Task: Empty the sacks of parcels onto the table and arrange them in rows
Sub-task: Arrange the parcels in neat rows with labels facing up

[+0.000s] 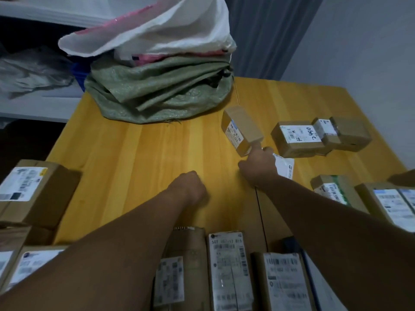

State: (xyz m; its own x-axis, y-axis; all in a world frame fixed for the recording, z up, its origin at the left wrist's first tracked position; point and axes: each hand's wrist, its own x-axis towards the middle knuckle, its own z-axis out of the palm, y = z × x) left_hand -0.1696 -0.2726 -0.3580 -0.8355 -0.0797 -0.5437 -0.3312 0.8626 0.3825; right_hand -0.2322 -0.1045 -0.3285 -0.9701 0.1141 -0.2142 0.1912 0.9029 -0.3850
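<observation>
My right hand (258, 167) reaches forward over the wooden table (139, 149) and grips the near end of a small cardboard parcel (243, 130), which is tilted up off the table. My left hand (188, 187) is curled into a fist above the table's middle and holds nothing. A white mailer (284, 166) lies just right of my right hand. Two more small boxes (298, 138) (345, 133) lie to the right of the held parcel. A row of labelled boxes (229, 270) lines the near edge.
A heap of green and white woven sacks (157, 86) sits at the table's far side. Larger boxes (33, 191) are stacked at the left edge, others (386, 205) at the right edge. Shelving (33, 86) stands behind on the left, a grey curtain (269, 34) behind the sacks.
</observation>
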